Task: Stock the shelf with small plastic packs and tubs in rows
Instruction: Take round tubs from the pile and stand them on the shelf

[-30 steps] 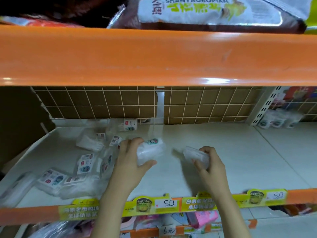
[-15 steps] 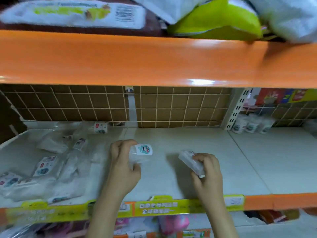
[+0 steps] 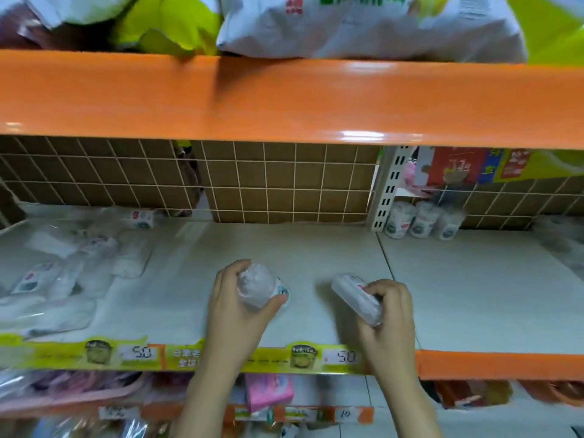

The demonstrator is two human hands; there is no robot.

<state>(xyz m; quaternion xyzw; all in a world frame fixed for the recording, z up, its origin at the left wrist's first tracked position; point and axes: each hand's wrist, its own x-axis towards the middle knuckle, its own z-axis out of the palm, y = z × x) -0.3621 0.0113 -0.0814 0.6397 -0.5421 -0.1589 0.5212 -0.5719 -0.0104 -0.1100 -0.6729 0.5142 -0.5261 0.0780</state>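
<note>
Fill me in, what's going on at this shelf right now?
A person is stocking a white shelf with small plastic packs. The left hand holds a clear pack in a curled grip just above the shelf, and the right hand holds a second pack, tilted. A loose pile of similar packs lies at the left. Three small tubs stand in a row at the back right.

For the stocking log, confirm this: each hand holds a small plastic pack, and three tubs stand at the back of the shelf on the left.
Wrong side. The head view shows the three tubs at the back right, beyond the upright. The left hand and right hand each do hold a pack.
</note>
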